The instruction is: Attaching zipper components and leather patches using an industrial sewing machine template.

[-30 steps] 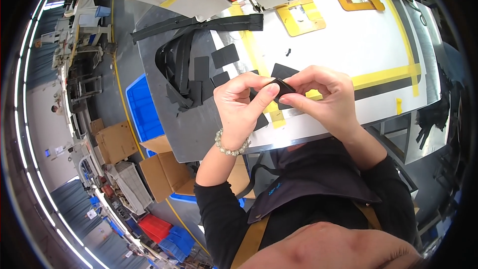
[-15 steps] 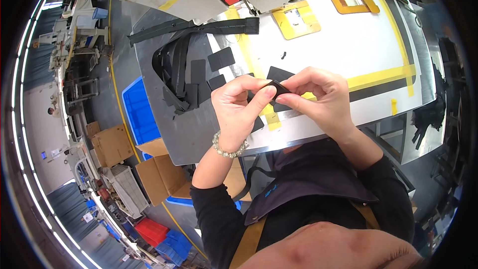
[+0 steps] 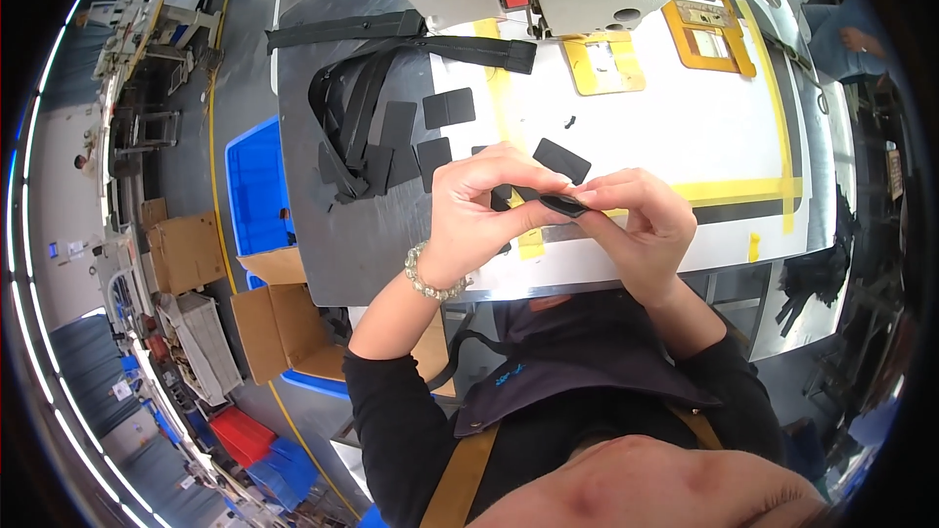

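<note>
The small black piece (image 3: 564, 205) has just turned. A moment ago it showed us a broad, flat side, and now we see mostly a thin, bent edge. So the work now seems to be at that edge. It may be folded or a bit open like a pocket, but the fingers cover too much of it to be sure.

The left hand (image 3: 479, 200) pinches the piece with its thumb and finger almost closed. The right hand (image 3: 646, 235) pinches the other end the same way. The piece sits between the two sets of fingertips, touching both, and is held up over the near part of the worktop (image 3: 342, 259). A flat black patch (image 3: 562, 160) lies just past it, on the white sheet (image 3: 675, 117).
</note>
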Demonstrator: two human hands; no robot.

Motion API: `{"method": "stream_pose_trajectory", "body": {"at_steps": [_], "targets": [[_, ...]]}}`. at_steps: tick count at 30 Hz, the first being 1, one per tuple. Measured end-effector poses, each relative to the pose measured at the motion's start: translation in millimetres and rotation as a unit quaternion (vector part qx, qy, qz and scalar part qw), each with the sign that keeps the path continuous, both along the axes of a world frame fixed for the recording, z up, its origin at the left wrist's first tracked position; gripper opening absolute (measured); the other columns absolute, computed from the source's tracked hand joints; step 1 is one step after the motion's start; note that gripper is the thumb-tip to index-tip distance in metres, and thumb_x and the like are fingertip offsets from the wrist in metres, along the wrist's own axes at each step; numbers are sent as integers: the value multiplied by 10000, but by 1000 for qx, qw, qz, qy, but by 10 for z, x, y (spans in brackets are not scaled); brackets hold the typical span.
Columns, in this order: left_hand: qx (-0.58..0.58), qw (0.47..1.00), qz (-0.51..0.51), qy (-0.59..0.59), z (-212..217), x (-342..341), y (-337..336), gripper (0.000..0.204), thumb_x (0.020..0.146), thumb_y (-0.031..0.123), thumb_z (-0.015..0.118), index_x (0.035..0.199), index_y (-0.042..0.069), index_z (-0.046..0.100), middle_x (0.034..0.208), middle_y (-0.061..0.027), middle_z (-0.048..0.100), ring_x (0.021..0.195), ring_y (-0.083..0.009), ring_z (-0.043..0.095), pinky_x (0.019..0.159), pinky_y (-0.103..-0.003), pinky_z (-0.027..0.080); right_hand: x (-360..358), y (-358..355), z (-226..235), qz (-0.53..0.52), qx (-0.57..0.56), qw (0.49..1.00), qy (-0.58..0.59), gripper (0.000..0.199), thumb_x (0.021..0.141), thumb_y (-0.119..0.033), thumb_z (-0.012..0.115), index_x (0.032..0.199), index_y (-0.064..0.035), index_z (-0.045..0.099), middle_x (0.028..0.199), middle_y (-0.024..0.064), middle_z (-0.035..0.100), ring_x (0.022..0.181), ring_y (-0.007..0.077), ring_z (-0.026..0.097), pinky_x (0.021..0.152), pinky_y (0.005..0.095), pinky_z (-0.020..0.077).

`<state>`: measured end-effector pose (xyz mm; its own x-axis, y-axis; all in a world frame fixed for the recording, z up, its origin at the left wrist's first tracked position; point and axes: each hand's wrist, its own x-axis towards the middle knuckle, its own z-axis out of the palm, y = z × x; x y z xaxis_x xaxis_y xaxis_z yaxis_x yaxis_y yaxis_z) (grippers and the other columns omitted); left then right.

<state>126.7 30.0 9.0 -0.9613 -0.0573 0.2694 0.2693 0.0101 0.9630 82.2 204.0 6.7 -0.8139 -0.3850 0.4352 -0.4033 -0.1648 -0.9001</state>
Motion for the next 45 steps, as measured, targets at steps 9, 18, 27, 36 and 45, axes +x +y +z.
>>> {"method": "stream_pose_trajectory", "body": {"at_steps": [9,18,27,36,45], "targets": [[-23,999,-13,38,35,-35,-14,187,630,-15,766,797,27,693,801,-85,688,758,-156,612,696,-262,466,11,19,7,-17,17,998,57,247,639,116,712,839,-11,644,837,111,665,750,176,652,621,235,504],[-60,995,-8,76,53,-48,-31,171,622,-20,765,770,20,689,780,-75,688,731,-157,604,680,-259,461,9,11,16,-10,15,998,55,232,644,115,712,832,-3,643,832,116,664,748,180,652,638,242,508],[-198,970,88,113,158,-43,73,409,596,70,809,972,48,651,924,-65,652,814,-178,601,689,-272,464,-63,57,8,73,-49,983,-163,318,738,76,681,1028,32,559,944,99,629,832,140,630,721,239,525],[-477,857,58,187,251,-114,224,517,578,144,795,1060,68,622,1039,-66,606,880,-224,588,747,-310,456,-249,324,87,203,103,938,-260,311,777,9,674,1043,-6,512,993,39,534,878,79,546,704,215,489],[-392,909,13,143,223,-376,296,510,616,68,751,1088,55,559,959,-89,574,842,-242,561,722,-322,469,-645,424,275,241,169,938,-182,295,791,-89,695,1019,-3,528,881,39,566,788,73,561,685,215,489]]}}
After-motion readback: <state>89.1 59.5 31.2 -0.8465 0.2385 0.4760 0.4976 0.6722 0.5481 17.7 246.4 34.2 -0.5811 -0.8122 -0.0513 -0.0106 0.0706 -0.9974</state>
